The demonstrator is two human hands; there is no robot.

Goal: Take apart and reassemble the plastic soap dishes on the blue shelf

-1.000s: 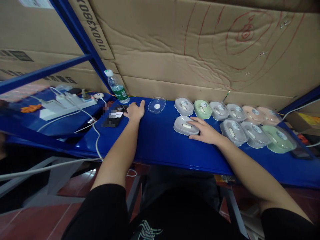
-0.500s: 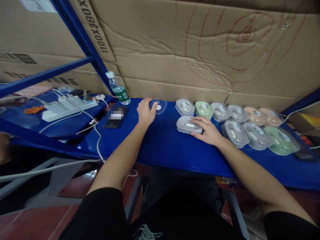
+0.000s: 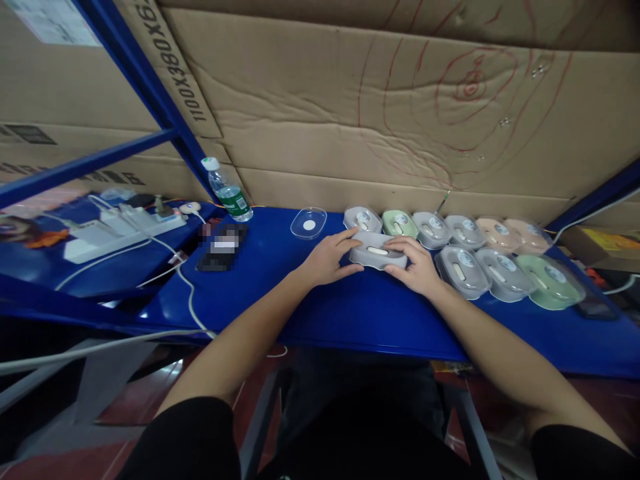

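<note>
- Well left of the gray box, a bottle (image 3: 233, 200) stands upright; an elbow or sleeve catching the white cable (image 3: 193, 293) could drag things, though that looks unlikely.
- Left of the gray box and apart from it, a clear cover (image 3: 301, 231) lies flat; a wide sweep of the left hand could knock it.
- The left hand (image 3: 324, 261) curls round the gray box's left end, fingers beyond, thumb nearer.
- The gray box (image 3: 369, 259) sits on the table (image 3: 340, 313); uneven squeezing could skew or slip it.
- The right hand (image 3: 419, 267) grips its right end, fingers bent.
- Right of it, other boxes (image 3: 463, 270) crowd close; a knuckle could nudge them.
</note>
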